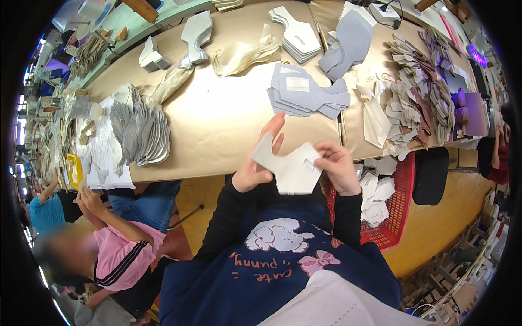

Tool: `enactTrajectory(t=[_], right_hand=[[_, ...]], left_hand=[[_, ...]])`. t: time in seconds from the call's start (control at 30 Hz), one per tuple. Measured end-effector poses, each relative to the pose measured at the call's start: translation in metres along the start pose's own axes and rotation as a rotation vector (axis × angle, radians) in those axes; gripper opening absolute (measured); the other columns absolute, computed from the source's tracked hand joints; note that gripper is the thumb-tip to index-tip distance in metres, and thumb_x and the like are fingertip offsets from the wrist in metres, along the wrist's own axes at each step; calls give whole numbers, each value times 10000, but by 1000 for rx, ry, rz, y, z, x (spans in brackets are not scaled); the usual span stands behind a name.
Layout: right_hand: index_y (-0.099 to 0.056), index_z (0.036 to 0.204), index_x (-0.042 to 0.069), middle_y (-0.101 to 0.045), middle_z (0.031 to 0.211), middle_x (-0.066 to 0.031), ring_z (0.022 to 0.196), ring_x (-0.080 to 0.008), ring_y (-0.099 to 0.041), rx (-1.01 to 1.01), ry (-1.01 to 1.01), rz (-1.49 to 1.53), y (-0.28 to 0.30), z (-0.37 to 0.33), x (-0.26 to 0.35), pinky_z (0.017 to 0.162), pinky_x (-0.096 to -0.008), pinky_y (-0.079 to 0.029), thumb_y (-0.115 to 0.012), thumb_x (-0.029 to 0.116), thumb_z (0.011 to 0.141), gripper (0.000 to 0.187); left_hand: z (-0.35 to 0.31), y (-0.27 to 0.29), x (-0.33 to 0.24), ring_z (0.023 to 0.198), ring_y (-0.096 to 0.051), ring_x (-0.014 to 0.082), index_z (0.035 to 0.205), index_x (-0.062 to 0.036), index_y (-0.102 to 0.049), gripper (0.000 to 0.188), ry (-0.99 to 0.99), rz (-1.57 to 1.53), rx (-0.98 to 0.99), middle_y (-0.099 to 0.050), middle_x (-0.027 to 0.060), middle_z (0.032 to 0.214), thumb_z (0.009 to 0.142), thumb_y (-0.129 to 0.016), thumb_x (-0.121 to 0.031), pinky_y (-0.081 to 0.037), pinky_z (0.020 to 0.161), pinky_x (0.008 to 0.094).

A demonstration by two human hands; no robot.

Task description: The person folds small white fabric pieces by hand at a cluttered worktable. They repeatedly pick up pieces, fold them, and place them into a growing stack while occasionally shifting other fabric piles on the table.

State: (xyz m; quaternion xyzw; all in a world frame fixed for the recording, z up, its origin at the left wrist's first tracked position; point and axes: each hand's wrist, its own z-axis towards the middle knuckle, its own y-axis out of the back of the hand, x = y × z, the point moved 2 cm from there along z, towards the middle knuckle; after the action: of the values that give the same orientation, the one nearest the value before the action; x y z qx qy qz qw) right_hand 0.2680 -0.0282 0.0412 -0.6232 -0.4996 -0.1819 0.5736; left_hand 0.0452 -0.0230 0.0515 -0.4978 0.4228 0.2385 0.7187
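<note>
White and smooth, a flat cut piece (pixel 293 169) with a curved neck and angular body is held above the lap, just before the counter (pixel 217 117). The right hand's (pixel 342 169) fingers pinch its right edge, some tips hidden underneath. The left hand's (pixel 254 165) fingers stand extended and loose, partly behind the neck. A small mark is unreadable; single or layered, I cannot tell. Beyond lies a fanned grey stack (pixel 323 98); a red lattice basket (pixel 402 213) is partly hidden by the arm.

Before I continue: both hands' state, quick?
Left hand: open, at the left edge of the white piece.
Right hand: closed, pinching that piece's right edge.
</note>
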Motion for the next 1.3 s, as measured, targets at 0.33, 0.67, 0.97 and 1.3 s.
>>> enactTrajectory(t=[0.33, 0.67, 0.97, 1.3], right_hand=[[-670, 1192, -39, -702, 1005, -58, 887, -102, -627, -237, 76, -377, 19, -3, 16, 832, -246, -487, -680, -11, 907, 287], [-353, 1516, 43, -620, 1297, -215, 1048, -249, -653, -129, 158, -7, 40, -9, 12, 966, -380, -504, -303, 657, 1027, 786], [-329, 1536, 55, -621, 1289, -238, 1000, -267, -697, -394, 119, -12, 84, -41, 36, 782, -305, -612, -334, 546, 1051, 690], [-645, 1030, 7, -707, 933, -174, 853, -236, -692, -89, 415, -75, 72, -53, 26, 643, -301, -575, -655, -53, 893, 150]], left_hand=[[-4, 17, 10, 1005, -712, 225, 1236, 38, -622, 422, 374, -75, -565, -717, 182, 1128, 1040, -560, -330, -538, 940, 349], [6, -72, -23, 1133, -668, 232, 1337, -45, -629, 436, 59, 699, -251, -677, 152, 1278, 910, -708, -85, -511, 990, 367], [11, -82, -66, 1041, -675, 310, 1171, -3, -696, 319, -299, 739, 184, -710, 138, 1150, 868, -725, -98, -530, 903, 413], [-72, -95, -231, 938, -617, 152, 1292, -207, -605, 326, -1042, 204, 586, -698, 37, 1060, 972, -567, -261, -460, 829, 303]])
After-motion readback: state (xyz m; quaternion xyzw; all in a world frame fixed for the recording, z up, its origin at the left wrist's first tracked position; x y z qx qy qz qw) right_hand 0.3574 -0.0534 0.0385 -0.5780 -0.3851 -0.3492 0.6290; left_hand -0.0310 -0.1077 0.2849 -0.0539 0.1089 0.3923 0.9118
